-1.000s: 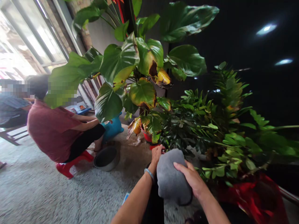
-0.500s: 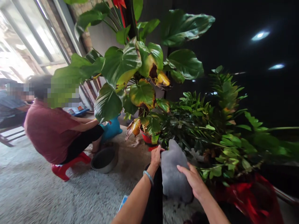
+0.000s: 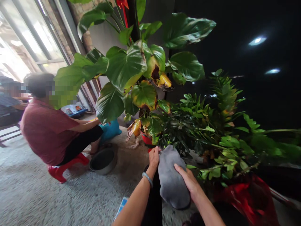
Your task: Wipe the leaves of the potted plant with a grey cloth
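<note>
Lower centre: your left hand (image 3: 154, 158) is clenched on the top edge of the grey cloth (image 3: 171, 185), probably keeping it taut. Your right hand (image 3: 188, 182) lies flat on its side, fingers unclenched, steadying it just below the plants (image 3: 188, 125).

Lit hard from the upper left through blown-out windows (image 3: 23, 34). Glossy glare on the big leaves (image 3: 127, 64) at centre. Near black across the upper right, save two smeared ceiling lights (image 3: 257, 40). Soft, even light on the grey cloth (image 3: 172, 182), fairly sharp. Bowed and stretched toward the edges; blurred in the foliage (image 3: 279, 149) at far right.
</note>
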The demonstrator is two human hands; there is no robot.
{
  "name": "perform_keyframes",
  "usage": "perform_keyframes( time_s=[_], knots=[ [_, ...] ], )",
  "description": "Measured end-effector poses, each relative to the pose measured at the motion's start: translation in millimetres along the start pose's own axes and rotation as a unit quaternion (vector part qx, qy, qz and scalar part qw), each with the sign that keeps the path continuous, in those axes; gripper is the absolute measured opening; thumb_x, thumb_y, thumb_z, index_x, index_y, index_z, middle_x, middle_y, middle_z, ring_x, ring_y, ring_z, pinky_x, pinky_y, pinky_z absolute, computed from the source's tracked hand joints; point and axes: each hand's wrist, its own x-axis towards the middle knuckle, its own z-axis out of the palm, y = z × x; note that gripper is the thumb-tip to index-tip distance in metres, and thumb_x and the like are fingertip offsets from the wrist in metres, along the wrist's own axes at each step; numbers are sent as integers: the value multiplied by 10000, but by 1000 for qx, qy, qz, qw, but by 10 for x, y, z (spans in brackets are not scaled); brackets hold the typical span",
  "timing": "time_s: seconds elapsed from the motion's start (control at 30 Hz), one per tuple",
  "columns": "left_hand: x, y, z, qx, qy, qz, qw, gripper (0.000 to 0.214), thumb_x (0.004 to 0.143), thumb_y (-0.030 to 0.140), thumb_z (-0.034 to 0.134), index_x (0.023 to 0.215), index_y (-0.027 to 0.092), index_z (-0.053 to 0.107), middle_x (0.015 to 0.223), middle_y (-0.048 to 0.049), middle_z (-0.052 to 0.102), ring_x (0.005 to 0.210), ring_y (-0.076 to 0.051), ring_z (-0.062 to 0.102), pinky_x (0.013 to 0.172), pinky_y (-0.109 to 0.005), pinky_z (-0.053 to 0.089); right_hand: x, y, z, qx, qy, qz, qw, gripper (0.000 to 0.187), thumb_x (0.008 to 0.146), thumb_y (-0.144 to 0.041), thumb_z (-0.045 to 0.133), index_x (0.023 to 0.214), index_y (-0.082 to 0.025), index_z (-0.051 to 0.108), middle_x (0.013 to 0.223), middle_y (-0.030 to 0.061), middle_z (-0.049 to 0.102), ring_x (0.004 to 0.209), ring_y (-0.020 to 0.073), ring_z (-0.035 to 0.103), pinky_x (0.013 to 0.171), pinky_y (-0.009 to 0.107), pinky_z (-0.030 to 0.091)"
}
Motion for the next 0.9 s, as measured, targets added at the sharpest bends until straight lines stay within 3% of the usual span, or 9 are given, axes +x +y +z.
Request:
perform_keyframes(
  time_s=[0.17,0.27,0.37,0.47,0.53,0.6,0.7,0.8,0.9],
  knots=[
    [17,135,85,42,90,86,991,189,752,318,517,656,209,638,899,-94,697,943,-237,610,897,-355,449,-131,-306,-264,-13,24,-40,999,446,490,-510,809,757,-156,757,685,85,757,685,295,701,635,369,533],
    [42,490,297,42,51,179,982,170,799,268,527,722,204,665,986,-96,697,981,-224,609,879,-359,470,-165,-323,-362,-19,94,-48,994,443,465,-500,818,753,-170,753,719,81,767,773,323,710,659,387,545],
    [140,970,573,104,8,288,952,135,796,251,613,872,195,709,1114,-101,676,1108,-228,562,995,-376,413,-225,-317,-365,-8,141,-56,988,470,421,-508,814,746,-176,745,733,86,772,813,349,708,677,406,550],
    [300,1353,795,206,-46,338,917,402,731,302,720,1115,195,676,1352,-120,559,1251,-277,453,1078,-407,340,-279,-494,-351,29,194,-112,974,476,422,-503,803,760,-176,730,774,100,775,848,357,701,714,405,547],
    [420,1468,866,279,-75,331,898,603,691,355,757,1255,210,600,1472,-132,445,1319,-323,373,1098,-454,309,-285,-694,-358,58,233,-166,956,457,451,-488,796,782,-183,718,785,97,773,866,350,698,722,400,546],
    [537,1464,873,345,-94,297,885,673,674,388,763,1295,216,569,1512,-145,389,1333,-356,352,1090,-483,310,-258,-863,-363,93,248,-199,944,440,482,-476,787,809,-193,706,774,88,770,868,345,700,709,400,551],
    [683,1316,816,398,-122,233,879,576,674,359,749,1206,171,635,1487,-184,417,1301,-383,408,1050,-473,355,-175,-877,-325,157,209,-153,953,443,477,-459,787,831,-209,694,768,75,774,858,346,713,690,411,567],
    [783,1123,747,335,-151,173,914,343,670,274,723,995,166,709,1334,-187,576,1215,-366,514,990,-419,406,-129,-599,-233,149,141,-61,977,416,481,-499,763,776,-212,697,726,83,768,858,358,720,691,428,577],
    [824,954,691,216,-172,114,954,15,676,218,668,673,205,673,922,-123,722,986,-300,634,881,-350,453,-187,-386,-156,91,106,-53,989,429,513,-531,758,782,-198,723,775,91,776,901,347,713,732,409,569]
  ],
)
